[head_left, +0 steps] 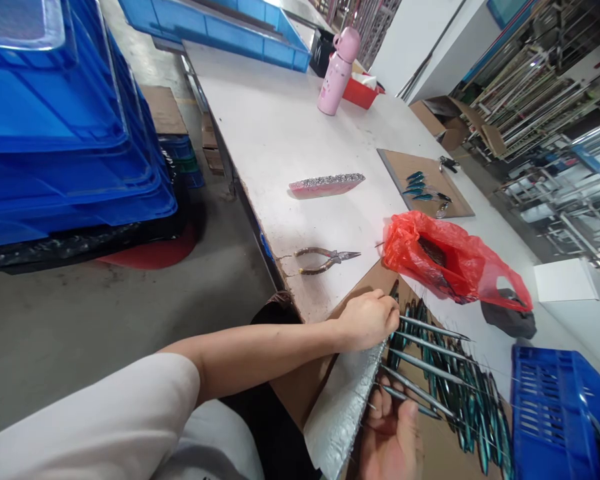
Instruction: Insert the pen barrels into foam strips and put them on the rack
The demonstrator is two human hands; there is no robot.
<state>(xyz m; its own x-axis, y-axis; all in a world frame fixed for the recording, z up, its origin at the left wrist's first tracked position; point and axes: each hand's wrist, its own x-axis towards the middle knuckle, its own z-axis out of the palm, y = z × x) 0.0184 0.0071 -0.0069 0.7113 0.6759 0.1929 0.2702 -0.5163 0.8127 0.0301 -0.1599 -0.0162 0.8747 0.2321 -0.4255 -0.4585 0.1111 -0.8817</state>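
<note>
A white table [260,137] stretches away from the person, with stacked blue crates [75,180] off its left side. On the table's near part lies cardboard [443,452], beside a blue basket [547,407] and a crumpled red bag [463,257]. A foil block [343,407] rests tilted over the cardboard's near side, grey sticks [425,365] jutting from its edge. The left hand [370,320] is closed at the block's upper end, by the topmost stick; what its fingertips pinch is hidden. The right hand [393,430], palm up with fingers curled, is at the lowest stick; whether it grips that stick, one cannot tell. Pliers [327,260] lie beyond the left hand. Teal slips [473,407] crowd the cardboard beneath the sticks.
</note>
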